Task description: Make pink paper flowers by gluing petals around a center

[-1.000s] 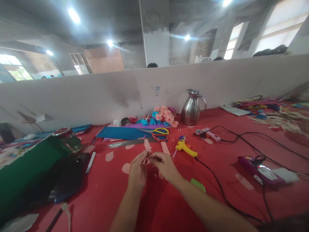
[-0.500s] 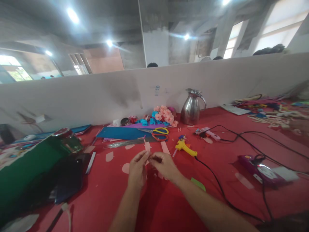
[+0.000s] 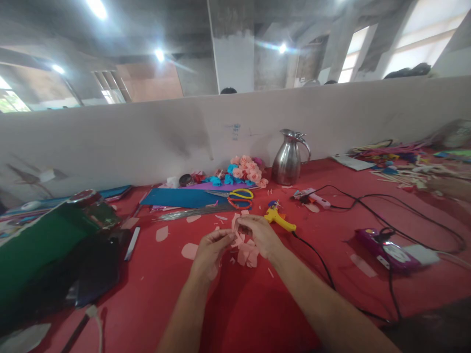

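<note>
Above the red felt-like table (image 3: 154, 294), the left hand (image 3: 209, 250) and right hand (image 3: 259, 234) pinch a small, thin pink petal piece (image 3: 235, 239) between closed fingers. Soft and flimsy, it could crease or tear if tugged. Loose pink cutouts (image 3: 247, 255) lie just below; the yellow glue gun (image 3: 280, 221) with its cord sits near the right wrist and could snag.

A glossy polished-metal jug (image 3: 289, 164) stands on matt red cloth (image 3: 257, 304), near thin pink paper petals (image 3: 247, 254) and a yellow plastic glue gun (image 3: 278, 219).
</note>
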